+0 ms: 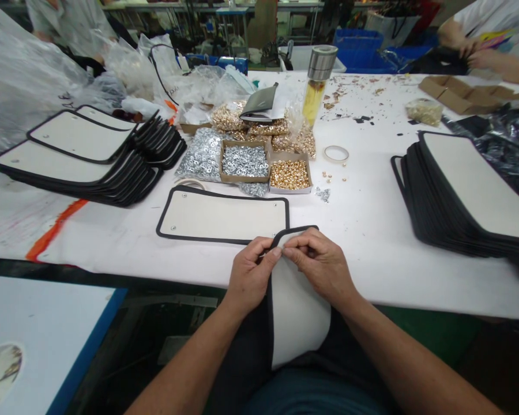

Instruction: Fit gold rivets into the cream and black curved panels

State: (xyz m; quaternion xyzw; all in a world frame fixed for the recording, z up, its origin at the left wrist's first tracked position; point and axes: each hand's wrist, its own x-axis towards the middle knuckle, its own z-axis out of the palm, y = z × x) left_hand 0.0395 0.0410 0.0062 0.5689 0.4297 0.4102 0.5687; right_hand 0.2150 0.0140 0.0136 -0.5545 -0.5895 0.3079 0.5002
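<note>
A pale panel with black edging (pixel 300 311) hangs from the table's front edge toward my lap. My left hand (pixel 253 274) pinches its upper left corner between thumb and fingers. Against the same upper end, close beside the left thumb, my right hand (pixel 322 265) is closed in a pinch; anything small between its fingertips is hidden. Just behind my hands a second black-edged panel (pixel 225 216) lies flat, with metal fasteners at its corners. Beyond it stand a box of silver washers (pixel 245 161) and a box of gold eyelets (pixel 290 174).
Stacks of black-edged panels stand at left (pixel 69 155) and right (pixel 471 196). A glass bottle (pixel 318 86), a tape roll (pixel 336 153) and bags of gold pieces (pixel 229 117) sit farther back. A co-worker's hands (pixel 476 55) are at the upper right.
</note>
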